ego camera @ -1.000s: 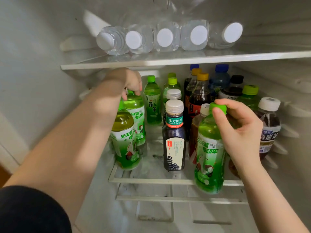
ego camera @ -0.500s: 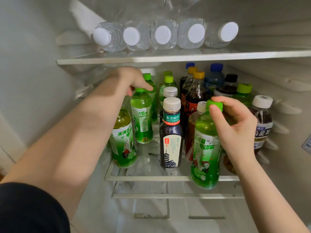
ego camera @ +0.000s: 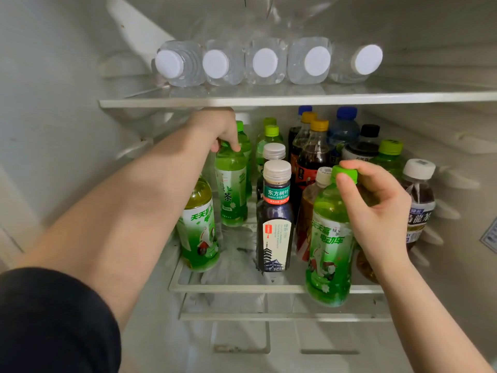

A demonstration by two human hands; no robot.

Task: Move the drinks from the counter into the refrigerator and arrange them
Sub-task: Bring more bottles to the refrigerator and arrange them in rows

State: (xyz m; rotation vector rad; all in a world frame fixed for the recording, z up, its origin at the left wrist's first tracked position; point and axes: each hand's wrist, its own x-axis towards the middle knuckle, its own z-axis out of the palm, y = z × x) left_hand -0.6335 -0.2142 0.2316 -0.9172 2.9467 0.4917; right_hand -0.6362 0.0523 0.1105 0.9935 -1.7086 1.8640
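Green tea bottle (ego camera: 329, 246) with a scooter label is pinched at its green cap (ego camera: 345, 173) by the fingers (ego camera: 347, 189) of the right hand (ego camera: 376, 211), thumb on the near side and the other fingers curled round the far side. It hangs slightly tilted at the front edge of the middle shelf (ego camera: 242, 288), toward the right front corner, its base showing below that edge; whether it touches the shelf I cannot tell. The left hand (ego camera: 220, 127) reaches in along the shelf's left side, fingers curled down over the neck of a slimmer green bottle (ego camera: 231, 189) that stands upright behind the left front corner. At that corner stands a second scooter-label bottle (ego camera: 199, 232), its top hidden by the forearm. Mid-front stands a dark pagoda-label bottle (ego camera: 274, 227) with a silver cap. Behind it the shelf is packed with upright drinks: green caps, yellow-capped dark bottles (ego camera: 313, 157), a blue-capped bottle (ego camera: 344, 127), and a white-capped dark tea (ego camera: 419, 200) by the right edge. On the upper shelf (ego camera: 295, 99) five water bottles (ego camera: 265, 63) lie on their sides in a row, white caps facing out. Pale refrigerator walls (ego camera: 53, 103) close in both sides, with moulded shelf ribs (ego camera: 451, 181) on the right. A dark sleeve (ego camera: 53, 319) fills the lower left corner
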